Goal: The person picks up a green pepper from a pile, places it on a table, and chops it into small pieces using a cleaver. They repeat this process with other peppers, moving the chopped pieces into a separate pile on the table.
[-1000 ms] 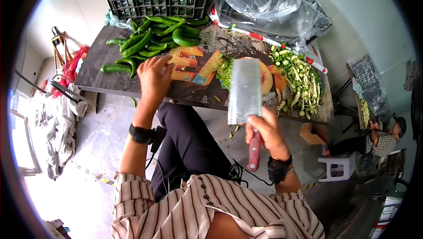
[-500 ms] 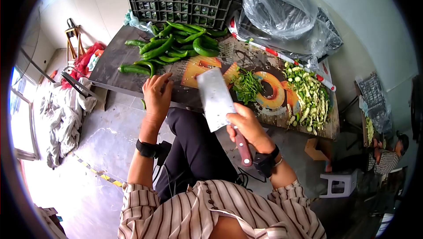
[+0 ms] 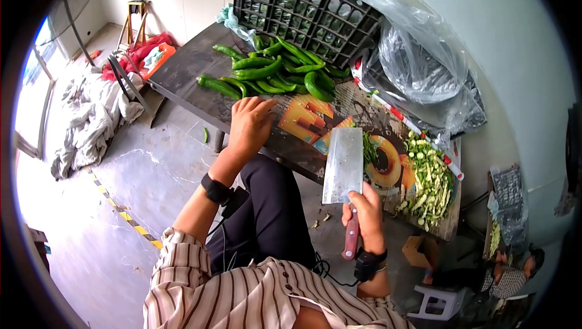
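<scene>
My right hand [image 3: 367, 217] grips the red-brown handle of a cleaver [image 3: 344, 165], its broad blade pointing up over the table's near edge. Behind the blade lies a bunch of cut green pepper strips [image 3: 369, 149], partly hidden. My left hand [image 3: 250, 126] reaches over the table edge, thumb apart from the bent fingers, and nothing shows in it. Its fingertips are close to the nearest of the long green peppers [image 3: 260, 72]; whether they touch one I cannot make out. A heap of sliced pepper with pale cores and seeds [image 3: 427, 177] lies at the table's right end.
A black plastic crate [image 3: 303, 10] stands behind the peppers, beside clear plastic bags [image 3: 418, 56]. A red-and-white strip [image 3: 418, 132] runs along the back of the table [image 3: 194, 95]. A stool [image 3: 439, 302], a cardboard box [image 3: 420, 251] and another person [image 3: 509, 277] are at the right.
The view has turned, shifting the table rightward. My left hand has moved closer to the pepper pile. The cleaver, still in my right hand, has swung more upright and now hides part of the cut strips.
</scene>
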{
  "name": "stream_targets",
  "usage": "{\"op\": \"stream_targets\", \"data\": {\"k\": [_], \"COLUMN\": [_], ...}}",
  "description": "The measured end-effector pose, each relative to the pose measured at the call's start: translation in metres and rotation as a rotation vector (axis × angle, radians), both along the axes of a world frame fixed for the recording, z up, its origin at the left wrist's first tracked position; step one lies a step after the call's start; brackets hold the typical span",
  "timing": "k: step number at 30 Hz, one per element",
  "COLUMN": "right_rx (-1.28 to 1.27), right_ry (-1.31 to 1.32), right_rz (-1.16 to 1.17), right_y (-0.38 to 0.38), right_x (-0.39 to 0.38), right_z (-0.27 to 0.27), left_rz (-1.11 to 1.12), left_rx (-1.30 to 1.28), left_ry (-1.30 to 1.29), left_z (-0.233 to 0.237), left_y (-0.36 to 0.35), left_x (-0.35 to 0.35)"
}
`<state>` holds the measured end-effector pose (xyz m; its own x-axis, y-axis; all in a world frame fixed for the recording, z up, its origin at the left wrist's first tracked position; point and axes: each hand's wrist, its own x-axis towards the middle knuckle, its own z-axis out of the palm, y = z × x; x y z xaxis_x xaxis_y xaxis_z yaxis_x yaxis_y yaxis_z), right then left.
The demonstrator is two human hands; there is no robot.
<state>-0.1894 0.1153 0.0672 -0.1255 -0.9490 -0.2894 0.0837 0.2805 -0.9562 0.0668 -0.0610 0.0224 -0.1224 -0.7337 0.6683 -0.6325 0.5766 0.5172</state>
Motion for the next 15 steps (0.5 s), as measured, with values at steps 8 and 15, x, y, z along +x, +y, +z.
{"op": "stream_targets", "data": {"k": [8, 15], "right_rx": [0.016, 0.009], "right_ry": [-0.034, -0.077], "right_rz": [-0.005, -0.047], "right_y": [-0.001, 0.001], "right_x": [0.002, 0.002], "right_z": [-0.008, -0.011], "left_rz": [0.005, -0.009], "left_rx": [-0.015, -0.053], "left_ry": [-0.117, -0.118], "left_z": [0.015, -0.003], "left_y": [-0.033, -0.036], "left_x": [-0.007, -0.021]}}
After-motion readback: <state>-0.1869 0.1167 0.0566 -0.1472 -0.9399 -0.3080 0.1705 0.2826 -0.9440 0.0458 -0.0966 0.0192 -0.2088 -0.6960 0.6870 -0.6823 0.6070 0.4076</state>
